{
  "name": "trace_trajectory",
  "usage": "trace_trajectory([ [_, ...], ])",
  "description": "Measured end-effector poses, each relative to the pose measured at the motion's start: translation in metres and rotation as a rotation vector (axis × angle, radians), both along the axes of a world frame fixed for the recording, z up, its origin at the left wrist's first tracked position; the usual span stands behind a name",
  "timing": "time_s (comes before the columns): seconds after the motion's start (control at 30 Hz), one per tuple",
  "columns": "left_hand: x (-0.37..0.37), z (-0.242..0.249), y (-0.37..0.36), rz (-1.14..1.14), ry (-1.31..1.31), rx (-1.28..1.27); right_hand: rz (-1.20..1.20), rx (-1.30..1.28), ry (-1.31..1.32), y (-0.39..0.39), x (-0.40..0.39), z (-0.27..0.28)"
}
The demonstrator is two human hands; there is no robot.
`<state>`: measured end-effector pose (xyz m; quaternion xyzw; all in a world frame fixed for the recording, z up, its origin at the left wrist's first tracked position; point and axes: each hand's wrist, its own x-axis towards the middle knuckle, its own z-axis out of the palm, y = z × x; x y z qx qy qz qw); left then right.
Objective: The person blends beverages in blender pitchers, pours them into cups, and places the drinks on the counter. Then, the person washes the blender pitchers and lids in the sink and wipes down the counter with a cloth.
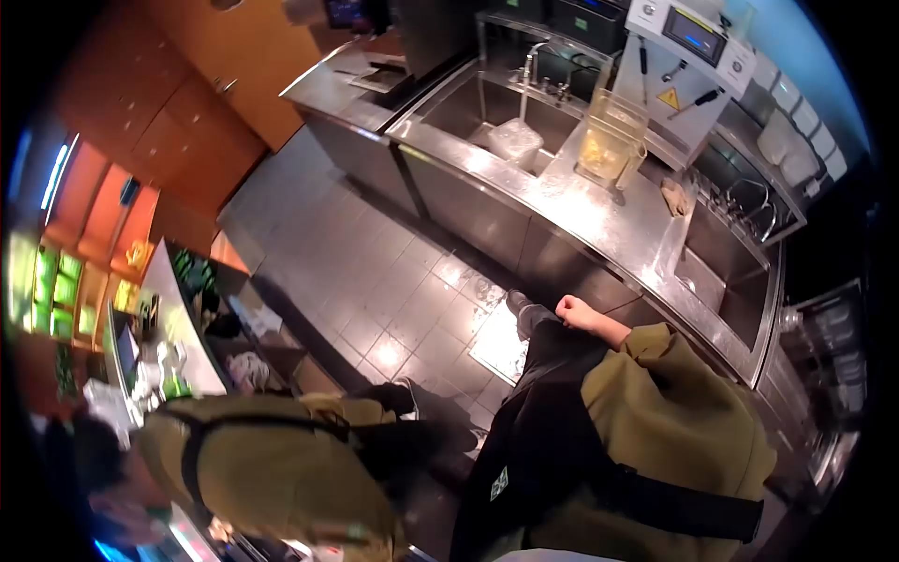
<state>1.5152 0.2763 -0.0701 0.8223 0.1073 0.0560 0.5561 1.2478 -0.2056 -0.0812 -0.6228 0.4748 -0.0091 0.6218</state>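
Steel counter (pixel 599 211): runs along the right of my view, just beside the hand I am watching.
Right hand (pixel 573 311): curled into a closed fist, knuckles up, resting against the black apron (pixel 524 421) near the counter's front edge; I cannot tell whether it grips any cloth.
Left hand: I do not see it in this view.
Sleeve (pixel 655 342): olive, ending just above the wrist.
Shoe (pixel 518 302): just left of the fist, on the grey tiled floor (pixel 375 272).
Clear pitcher (pixel 609 140): stands upright on the counter, yellowish at the bottom, well apart from the fist.
Sink (pixel 468 108): sunk into the counter to the left of the pitcher, with a clear tub (pixel 515 140) inside it.
Machine (pixel 688 42): white, with a small screen, behind the pitcher.
Co-worker (pixel 272 468): another person in an olive top with a black strap, bent over at lower left.
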Motion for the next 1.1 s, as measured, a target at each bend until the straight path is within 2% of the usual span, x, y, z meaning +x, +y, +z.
trace_trajectory([
  [0.17, 0.001, -0.044, -0.131, -0.216, 0.255, -0.067, -0.17, 0.164, -0.092, -0.066, 0.025, -0.008],
  [0.23, 0.0, -0.065, -0.176, -0.271, 0.335, -0.058, -0.237, 0.209, -0.243, -0.104, 0.042, -0.024],
  [0.3, 0.003, -0.088, -0.213, -0.315, 0.394, -0.049, -0.305, 0.248, -0.234, -0.142, 0.069, 0.0],
  [0.33, 0.005, -0.099, -0.225, -0.349, 0.405, -0.039, -0.307, 0.278, -0.312, -0.162, 0.078, -0.008],
  [0.37, 0.009, -0.114, -0.23, -0.393, 0.384, -0.045, -0.312, 0.307, -0.391, -0.185, 0.09, -0.007],
  [0.43, 0.034, -0.144, -0.235, -0.534, 0.256, -0.13, -0.316, 0.16, -0.54, -0.229, 0.119, 0.008],
  [0.47, 0.055, -0.148, -0.242, -0.608, 0.175, -0.185, -0.507, 0.186, -0.467, -0.248, 0.146, 0.033],
  [0.5, 0.084, -0.149, -0.252, -0.679, 0.095, -0.259, -0.603, 0.182, -0.461, -0.275, 0.169, 0.022],
  [0.53, 0.105, -0.086, -0.304, -0.647, 0.164, -0.152, -0.701, 0.171, -0.462, -0.308, 0.192, -0.009],
  [0.57, 0.119, 0.016, -0.385, -0.619, 0.236, -0.048, -0.802, 0.157, -0.464, -0.331, 0.207, -0.025],
  [0.6, 0.135, 0.047, -0.427, -0.543, 0.338, -0.115, -0.873, 0.324, -0.596, -0.339, 0.211, -0.018],
  [0.67, 0.169, 0.102, -0.504, -0.449, 0.53, -0.328, -1.012, 0.66, -0.878, -0.335, 0.213, 0.044],
  [0.73, 0.204, 0.127, -0.565, -0.526, 0.629, -0.523, -1.042, 0.64, -0.874, -0.351, 0.229, 0.024],
  [0.87, 0.255, 0.151, -0.678, -0.883, 0.603, -0.465, -0.976, 0.284, -0.492, -0.402, 0.275, -0.085],
  [0.97, 0.307, 0.152, -0.742, -1.032, 0.756, -0.371, -0.982, 0.144, -0.244, -0.411, 0.289, -0.121],
  [1.03, 0.344, 0.149, -0.777, -1.094, 0.87, -0.409, -1.093, 0.126, -0.214, -0.415, 0.301, -0.145],
  [1.07, 0.36, 0.144, -0.79, -1.166, 0.891, -0.416, -1.201, 0.126, -0.306, -0.422, 0.305, -0.136],
  [1.1, 0.372, 0.142, -0.805, -1.221, 0.905, -0.401, -1.356, 0.12, -0.291, -0.43, 0.311, -0.127],
])
